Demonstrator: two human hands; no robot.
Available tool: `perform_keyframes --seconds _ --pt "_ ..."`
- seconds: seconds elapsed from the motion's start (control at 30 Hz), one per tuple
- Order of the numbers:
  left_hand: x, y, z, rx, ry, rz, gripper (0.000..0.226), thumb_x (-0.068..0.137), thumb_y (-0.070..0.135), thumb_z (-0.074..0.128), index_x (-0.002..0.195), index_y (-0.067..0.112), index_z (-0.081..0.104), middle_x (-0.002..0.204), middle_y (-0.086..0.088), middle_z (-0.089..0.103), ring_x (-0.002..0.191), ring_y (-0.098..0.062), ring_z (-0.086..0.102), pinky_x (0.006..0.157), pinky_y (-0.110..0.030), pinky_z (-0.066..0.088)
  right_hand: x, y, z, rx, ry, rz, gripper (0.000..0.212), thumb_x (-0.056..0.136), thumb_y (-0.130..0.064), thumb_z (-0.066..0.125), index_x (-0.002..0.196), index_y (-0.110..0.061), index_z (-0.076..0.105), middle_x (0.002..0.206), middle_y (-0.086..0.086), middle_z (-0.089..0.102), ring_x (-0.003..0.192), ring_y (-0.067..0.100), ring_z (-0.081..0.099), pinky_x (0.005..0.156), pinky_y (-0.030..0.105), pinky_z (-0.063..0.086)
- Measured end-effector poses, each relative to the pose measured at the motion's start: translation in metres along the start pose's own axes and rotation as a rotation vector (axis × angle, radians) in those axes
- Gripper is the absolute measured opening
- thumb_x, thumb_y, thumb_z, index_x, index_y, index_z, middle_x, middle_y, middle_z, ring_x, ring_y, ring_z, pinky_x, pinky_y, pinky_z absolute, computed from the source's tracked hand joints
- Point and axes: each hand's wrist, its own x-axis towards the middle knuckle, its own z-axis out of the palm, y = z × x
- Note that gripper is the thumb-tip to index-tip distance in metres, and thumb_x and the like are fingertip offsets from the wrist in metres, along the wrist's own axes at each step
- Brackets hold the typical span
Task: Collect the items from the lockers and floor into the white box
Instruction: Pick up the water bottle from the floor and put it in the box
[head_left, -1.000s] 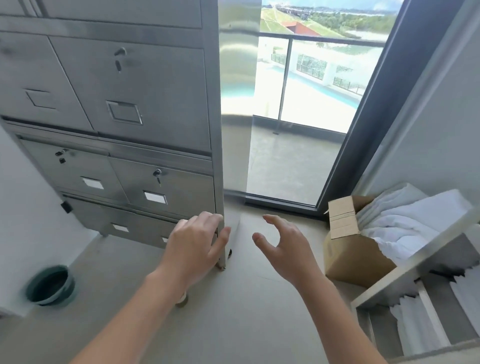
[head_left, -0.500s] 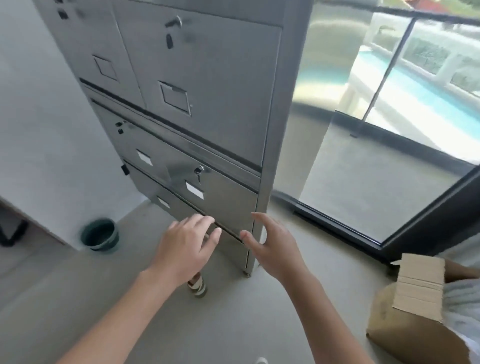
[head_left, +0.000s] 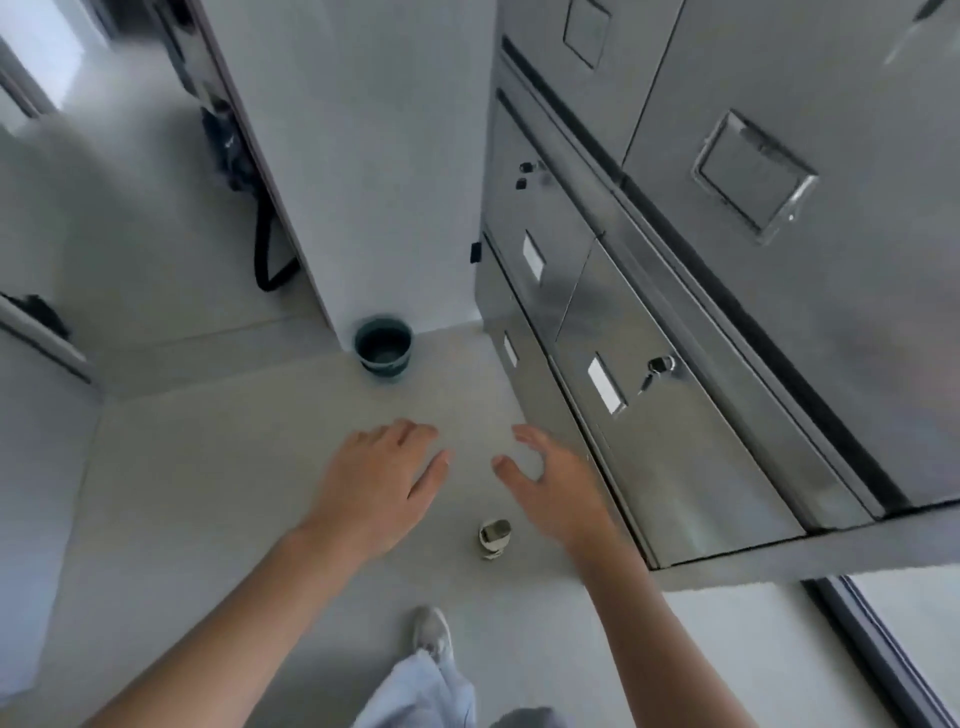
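Two bare hands over a pale grey matt floor (head_left: 208, 493), beside brushed steel lockers (head_left: 675, 441).

The left hand (head_left: 382, 478) and the right hand (head_left: 556, 488) are both spread with relaxed fingers and hold nothing. A small round object with pale and dark stripes (head_left: 494, 538) lies on the floor between the wrists, near the lockers' lower edge. A dark green round cup (head_left: 383, 349) stands in the corner where the white wall (head_left: 363, 156) meets the floor. The locker doors are closed. A light sneaker (head_left: 432, 631) is at the floor's near edge.
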Motion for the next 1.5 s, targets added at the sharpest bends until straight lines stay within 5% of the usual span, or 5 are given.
perform_keyframes --seconds 0.2,0.3,0.5,0.93,1.5 --pt "0.022 -0.029 0.072 -0.021 -0.110 -0.091 0.066 0.094 0.054 0.013 0.123 0.017 0.060 0.115 -0.004 0.066 0.099 -0.030 0.065 0.087 -0.040 0.046 0.040 0.060 0.043 -0.027 -0.094 0.140 0.052 0.093 -0.047 0.068 0.138 -0.026 0.059 0.136 -0.009 0.062 0.119 0.007 0.058 0.092 0.014 0.038" --pt "0.021 -0.032 0.120 -0.040 -0.196 -0.134 0.065 0.096 0.054 0.012 0.128 0.019 0.056 0.118 -0.002 0.065 0.102 -0.027 0.063 0.089 -0.039 0.045 0.050 0.094 0.067 -0.034 -0.147 0.197 0.049 0.090 -0.047 0.070 0.135 -0.027 0.059 0.131 -0.013 0.064 0.112 0.007 0.061 0.096 0.024 0.045" --pt "0.011 -0.028 0.202 -0.032 -0.275 -0.200 0.052 0.100 0.051 0.018 0.125 0.022 0.053 0.113 0.001 0.063 0.100 -0.023 0.062 0.087 -0.037 0.043 0.075 0.158 0.111 0.016 -0.205 0.221 0.025 0.089 -0.041 0.074 0.098 -0.052 0.053 0.100 -0.029 0.063 0.107 0.003 0.062 0.094 0.023 0.045" --pt "-0.021 0.011 0.396 -0.259 -0.324 -0.472 0.048 0.099 0.049 0.028 0.125 0.020 0.057 0.113 -0.001 0.066 0.089 -0.025 0.063 0.085 -0.040 0.048 0.083 0.354 0.175 -0.045 -0.355 0.309 0.053 0.090 -0.044 0.071 0.137 -0.025 0.054 0.131 -0.009 0.063 0.123 0.011 0.058 0.108 0.035 0.045" --pt "-0.017 -0.017 0.536 -0.168 -0.394 -0.305 0.055 0.097 0.050 0.025 0.120 0.014 0.060 0.109 -0.005 0.068 0.089 -0.030 0.065 0.079 -0.040 0.049 0.096 0.458 0.262 -0.020 -0.328 0.277 0.056 0.092 -0.049 0.065 0.142 -0.025 0.052 0.140 -0.008 0.060 0.131 0.010 0.053 0.108 0.027 0.039"
